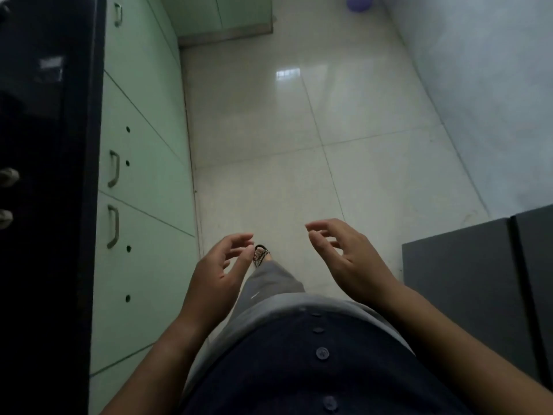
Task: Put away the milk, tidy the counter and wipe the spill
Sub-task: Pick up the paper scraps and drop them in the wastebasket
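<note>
- Now, the pale tiled floor [299, 130] fills mid-frame, and I'd judge the person is mid-stride; no milk and no spill in view.
- Green cabinets [143, 145] run down the left, with the dark surface [45, 115] above them at the frame's left edge. Turning to it looks the sensible move.
- Grey unit [463, 295] sits lower right.
- Left hand [215, 271] and right hand [350, 259] float at centre, fingers apart, loosely curled, holding nothing: free to fetch a cloth.
- Sandalled foot [261, 255] peeps between them.
</note>
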Tool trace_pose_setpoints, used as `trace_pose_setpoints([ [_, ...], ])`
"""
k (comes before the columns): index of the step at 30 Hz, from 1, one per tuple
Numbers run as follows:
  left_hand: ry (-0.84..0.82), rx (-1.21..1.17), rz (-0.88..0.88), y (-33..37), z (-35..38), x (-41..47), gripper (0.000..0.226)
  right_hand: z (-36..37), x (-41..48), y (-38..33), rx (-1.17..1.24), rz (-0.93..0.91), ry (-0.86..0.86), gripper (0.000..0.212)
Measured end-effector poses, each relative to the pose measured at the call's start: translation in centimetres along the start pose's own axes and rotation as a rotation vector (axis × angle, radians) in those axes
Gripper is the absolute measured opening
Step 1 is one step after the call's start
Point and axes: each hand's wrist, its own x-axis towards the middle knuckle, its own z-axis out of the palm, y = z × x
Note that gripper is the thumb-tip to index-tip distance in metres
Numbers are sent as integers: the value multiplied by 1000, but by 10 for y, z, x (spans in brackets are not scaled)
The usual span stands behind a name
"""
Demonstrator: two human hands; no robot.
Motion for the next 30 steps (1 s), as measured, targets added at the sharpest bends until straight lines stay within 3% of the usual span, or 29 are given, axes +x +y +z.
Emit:
trace_pose_setpoints([
  [7, 30, 22, 63, 57, -59, 148, 27, -28, 157, -61, -20, -79, 19, 36],
  [13, 6, 29, 13, 75, -73, 228, 30, -45, 244, -67, -33, -52, -8, 44],
  [18, 22, 33, -33, 91, -75, 320, 18, -69, 347, -67, -33, -45, -37, 44],
  [30, 179, -44, -38, 201, -98, 560, 19, -168, 617, -127, -143, -204, -119, 49],
])
